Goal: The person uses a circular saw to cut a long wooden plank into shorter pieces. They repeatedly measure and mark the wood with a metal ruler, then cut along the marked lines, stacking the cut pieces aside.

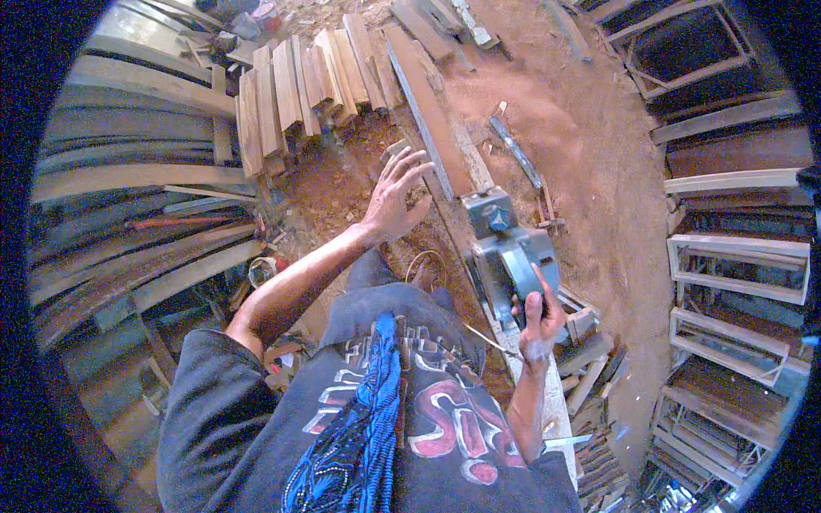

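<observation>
Power planer (516,261) on long board (442,141), partway along.
Right hand (539,323) grasps its rear handle; left hand (396,203) empty, fingers loosely spread, near the board. Pass appears unfinished; smoothed extent unclear.

Mid-frame softly lit — left side dim, grainy — fisheye-bent edges, black corners.

Left camera of side-by-side pair on your head; looks steeply down over your chest, ahead toward top. Wide fisheye, upright, unmirrored: picture left is your left. Your dark shirt (462,385) nearest, filling lower middle; left hand (398,197) and right hand (539,321) slightly farther, mid-frame. Brown floor (624,145), stacked boards (286,94) farther off toward top; wooden frames (727,285) bow along right rim, long timbers (145,85) along left.
</observation>
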Tool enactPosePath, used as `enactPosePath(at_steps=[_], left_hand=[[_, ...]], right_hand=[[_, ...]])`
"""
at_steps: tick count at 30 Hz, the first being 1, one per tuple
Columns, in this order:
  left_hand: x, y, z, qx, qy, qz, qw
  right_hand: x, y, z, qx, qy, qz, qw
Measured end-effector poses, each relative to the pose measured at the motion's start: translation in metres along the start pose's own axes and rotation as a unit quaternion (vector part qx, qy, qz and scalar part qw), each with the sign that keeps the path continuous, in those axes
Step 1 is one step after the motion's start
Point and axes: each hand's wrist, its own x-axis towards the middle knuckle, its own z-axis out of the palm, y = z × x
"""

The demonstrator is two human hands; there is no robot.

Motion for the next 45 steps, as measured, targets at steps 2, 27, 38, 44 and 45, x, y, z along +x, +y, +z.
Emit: enactPosePath(at_steps=[2, 27, 38, 44, 45], left_hand=[[-0.001, 0.004, 0.004, -0.057, 0.026, -0.068, 0.996], [0.028, -0.004, 0.016, -0.217, -0.026, -0.213, 0.952], [0.03, -0.01, 0.017, -0.26, -0.026, -0.22, 0.94], [0.028, -0.009, 0.015, -0.236, -0.028, -0.233, 0.943], [0.028, -0.01, 0.015, -0.239, -0.026, -0.23, 0.943]], right_hand=[[0.01, 0.001, 0.013, 0.007, -0.011, 0.0, 1.0], [0.053, -0.032, 0.053, -0.043, -0.051, 0.012, 0.998], [0.054, -0.033, 0.056, -0.04, -0.049, -0.002, 0.998], [0.054, -0.032, 0.056, -0.041, -0.053, 0.004, 0.998], [0.054, -0.031, 0.057, -0.043, -0.055, 0.003, 0.998]])
